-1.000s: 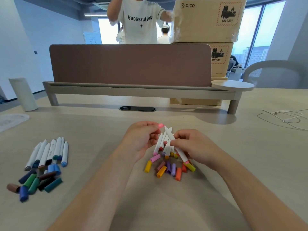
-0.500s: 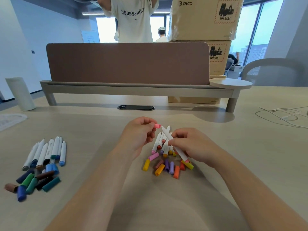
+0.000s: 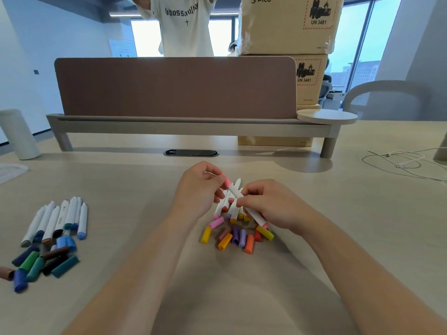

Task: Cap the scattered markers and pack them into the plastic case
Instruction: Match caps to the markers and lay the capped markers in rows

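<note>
My right hand [image 3: 271, 204] grips a white marker [image 3: 244, 204] that slants up to the left. My left hand [image 3: 198, 192] pinches a pink cap [image 3: 226, 181] at that marker's upper tip; the two touch. Under my hands lies a heap of white markers [image 3: 229, 206] with warm-coloured tips. Loose caps [image 3: 238, 236] in yellow, orange, pink and purple lie in front of it. At the left, several white markers [image 3: 60, 217] lie side by side, with blue, green and dark caps [image 3: 43, 262] below them. No plastic case shows clearly.
A brown desk divider [image 3: 174, 85] on a grey shelf crosses the table behind my hands. Stacked cardboard boxes [image 3: 287, 25] stand at the back right. A white cable [image 3: 399, 163] lies at the right, a white cylinder [image 3: 18, 134] at the far left. A person stands behind the divider.
My left hand has brought the pink cap down onto the tip of the marker in my right hand. The camera view has shifted slightly.
</note>
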Demonstrator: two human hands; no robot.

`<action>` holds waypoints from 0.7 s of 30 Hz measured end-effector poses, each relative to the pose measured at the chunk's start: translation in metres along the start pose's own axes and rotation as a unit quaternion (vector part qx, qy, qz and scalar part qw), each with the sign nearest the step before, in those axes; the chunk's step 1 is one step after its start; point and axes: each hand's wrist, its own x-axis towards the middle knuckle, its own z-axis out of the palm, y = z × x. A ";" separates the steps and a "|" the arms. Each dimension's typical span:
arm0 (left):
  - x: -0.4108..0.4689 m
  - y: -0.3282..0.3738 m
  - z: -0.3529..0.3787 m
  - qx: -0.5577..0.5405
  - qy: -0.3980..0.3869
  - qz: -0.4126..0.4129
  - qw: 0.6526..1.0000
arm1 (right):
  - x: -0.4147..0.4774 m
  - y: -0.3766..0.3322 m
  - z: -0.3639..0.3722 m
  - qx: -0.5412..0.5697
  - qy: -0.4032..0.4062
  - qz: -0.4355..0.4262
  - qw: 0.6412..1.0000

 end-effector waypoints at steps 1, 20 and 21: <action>-0.001 0.000 0.000 -0.002 0.004 0.001 1.000 | 0.000 0.000 0.000 0.001 0.002 0.000 1.000; -0.010 0.005 0.031 -0.076 -0.093 -0.066 0.991 | 0.010 0.036 -0.037 -0.174 0.086 0.187 0.963; -0.011 0.006 0.032 -0.059 -0.091 -0.057 0.993 | 0.012 0.038 -0.035 -0.185 0.085 0.195 0.959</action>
